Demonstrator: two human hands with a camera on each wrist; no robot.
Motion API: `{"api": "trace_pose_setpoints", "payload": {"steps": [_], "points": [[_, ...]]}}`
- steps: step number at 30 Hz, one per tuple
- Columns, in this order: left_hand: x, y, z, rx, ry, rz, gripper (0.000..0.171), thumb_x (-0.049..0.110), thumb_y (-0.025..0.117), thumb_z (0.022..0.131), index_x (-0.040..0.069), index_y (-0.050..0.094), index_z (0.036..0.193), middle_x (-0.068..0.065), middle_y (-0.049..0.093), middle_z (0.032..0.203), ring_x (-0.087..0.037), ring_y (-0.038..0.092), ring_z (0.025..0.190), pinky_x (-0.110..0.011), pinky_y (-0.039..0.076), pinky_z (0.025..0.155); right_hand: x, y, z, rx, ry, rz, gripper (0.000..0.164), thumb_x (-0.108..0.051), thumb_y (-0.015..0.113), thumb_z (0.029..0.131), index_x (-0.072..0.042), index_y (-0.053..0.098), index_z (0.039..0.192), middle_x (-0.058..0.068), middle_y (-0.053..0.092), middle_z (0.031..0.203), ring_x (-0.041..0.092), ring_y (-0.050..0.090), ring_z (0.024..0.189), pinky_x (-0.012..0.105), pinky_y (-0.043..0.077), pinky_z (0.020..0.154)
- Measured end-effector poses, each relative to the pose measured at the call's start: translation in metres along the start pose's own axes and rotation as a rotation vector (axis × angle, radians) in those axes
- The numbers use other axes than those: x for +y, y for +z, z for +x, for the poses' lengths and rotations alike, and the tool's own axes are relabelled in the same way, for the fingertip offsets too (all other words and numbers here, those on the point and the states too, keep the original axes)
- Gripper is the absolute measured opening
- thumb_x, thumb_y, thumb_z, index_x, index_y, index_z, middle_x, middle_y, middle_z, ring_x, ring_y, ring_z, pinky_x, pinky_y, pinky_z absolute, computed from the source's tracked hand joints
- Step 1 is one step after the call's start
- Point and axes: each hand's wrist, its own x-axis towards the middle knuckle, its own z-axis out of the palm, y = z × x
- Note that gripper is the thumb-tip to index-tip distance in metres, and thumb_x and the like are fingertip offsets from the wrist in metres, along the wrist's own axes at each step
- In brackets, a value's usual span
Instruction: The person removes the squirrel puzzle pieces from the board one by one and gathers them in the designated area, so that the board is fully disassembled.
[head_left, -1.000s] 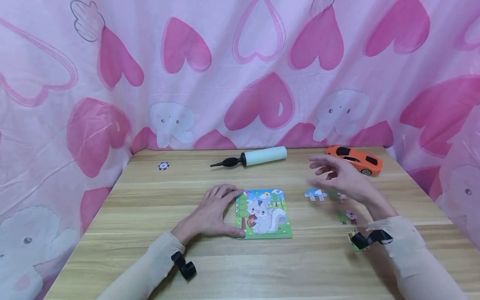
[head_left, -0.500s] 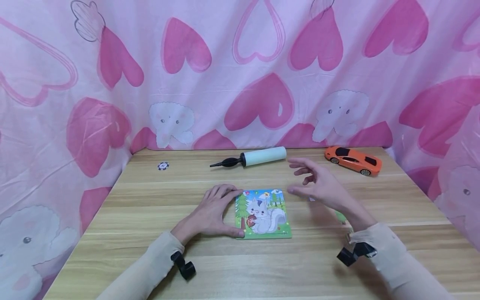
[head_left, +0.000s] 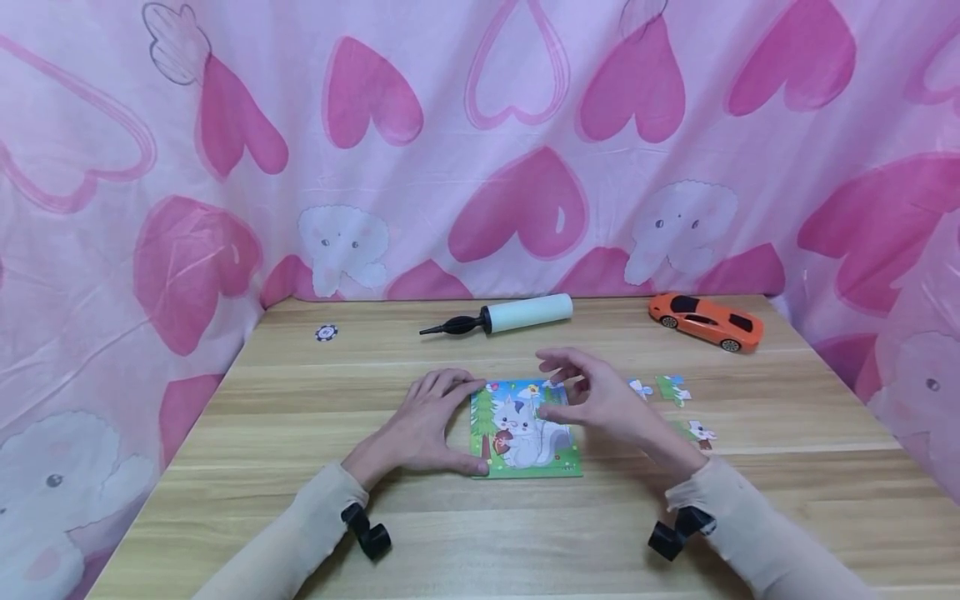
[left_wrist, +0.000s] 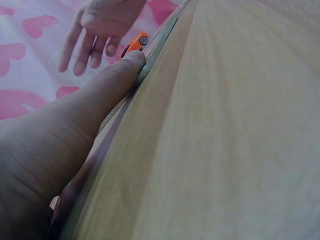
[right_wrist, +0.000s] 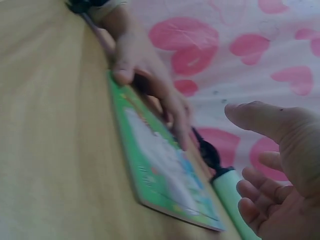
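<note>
A square squirrel puzzle board (head_left: 517, 457) lies flat on the wooden table. My left hand (head_left: 431, 429) rests at its left side, the straight thumb on the lower left corner and the index fingertip at the upper left corner. In the left wrist view, that thumb (left_wrist: 100, 92) lies along the board's edge. Over the board's upper right part hovers my right hand (head_left: 592, 396), its fingers loosely bent. The right wrist view shows nothing between the right thumb (right_wrist: 260, 117) and fingers. Some of the board's right side is hidden beneath this hand.
Loose jigsaw pieces (head_left: 673, 389) lie to the right of the board, partly covered by the right hand and forearm. Farther back are a hand pump (head_left: 528, 313), an orange toy car (head_left: 705, 322) and a poker chip (head_left: 327, 332). A pink heart-patterned curtain (head_left: 517, 204) surrounds the table.
My right hand has moved left and slightly nearer, from beside the toy car to over the board, uncovering some jigsaw pieces. The left hand and board have stayed put.
</note>
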Motion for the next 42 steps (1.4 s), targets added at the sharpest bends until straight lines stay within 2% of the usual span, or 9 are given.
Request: {"api": "trace_pose_setpoints", "payload": {"steps": [7,12,15,21,28,42], "points": [[0.001,0.0,0.0,0.003,0.002,0.002,0.125,0.095,0.076,0.074,0.029,0.04,0.174,0.001,0.036,0.172,-0.029,0.031,0.159,-0.063,0.023,0.134,0.003,0.02,-0.003,-0.061,0.021,-0.037,0.08,-0.034,0.095,0.092,-0.019,0.056,0.161,0.007,0.068,0.147,0.028,0.065,0.126,0.046,0.055,0.104],[0.002,0.0,0.0,0.006,0.006,-0.001,0.125,0.095,0.077,0.074,0.028,0.04,0.174,0.001,0.037,0.171,-0.029,0.031,0.158,-0.062,0.023,0.134,0.006,0.027,-0.004,-0.078,0.004,-0.095,0.084,-0.037,0.097,0.089,-0.021,0.057,0.161,0.0,0.068,0.142,0.023,0.063,0.12,0.038,0.056,0.098],[0.001,0.0,-0.001,0.009,0.008,-0.004,0.125,0.095,0.077,0.074,0.029,0.04,0.174,0.0,0.037,0.171,-0.029,0.031,0.158,-0.063,0.023,0.134,0.006,0.029,-0.004,-0.091,-0.013,-0.125,0.087,-0.036,0.098,0.087,-0.021,0.057,0.162,-0.002,0.067,0.141,0.021,0.062,0.119,0.037,0.056,0.098],[0.001,0.0,-0.002,0.01,0.012,-0.006,0.125,0.094,0.077,0.074,0.029,0.04,0.174,0.0,0.036,0.171,-0.029,0.03,0.158,-0.063,0.022,0.134,0.007,0.033,-0.004,-0.127,-0.007,-0.134,0.087,-0.036,0.098,0.088,-0.018,0.056,0.162,0.0,0.064,0.145,0.021,0.06,0.125,0.042,0.055,0.105],[0.001,-0.002,-0.001,0.007,0.003,0.0,0.124,0.094,0.077,0.075,0.03,0.039,0.174,0.001,0.037,0.171,-0.028,0.03,0.159,-0.062,0.022,0.134,0.008,0.037,-0.003,-0.157,-0.009,-0.187,0.078,-0.038,0.095,0.091,-0.021,0.061,0.159,0.003,0.056,0.143,0.023,0.055,0.129,0.051,0.05,0.112],[0.001,-0.001,-0.001,0.006,0.003,-0.011,0.123,0.093,0.077,0.075,0.029,0.041,0.174,0.0,0.037,0.171,-0.029,0.03,0.158,-0.064,0.023,0.133,0.01,0.04,-0.001,-0.167,0.011,-0.212,0.071,-0.036,0.094,0.093,-0.02,0.064,0.155,0.004,0.052,0.146,0.024,0.053,0.133,0.05,0.05,0.114]]}}
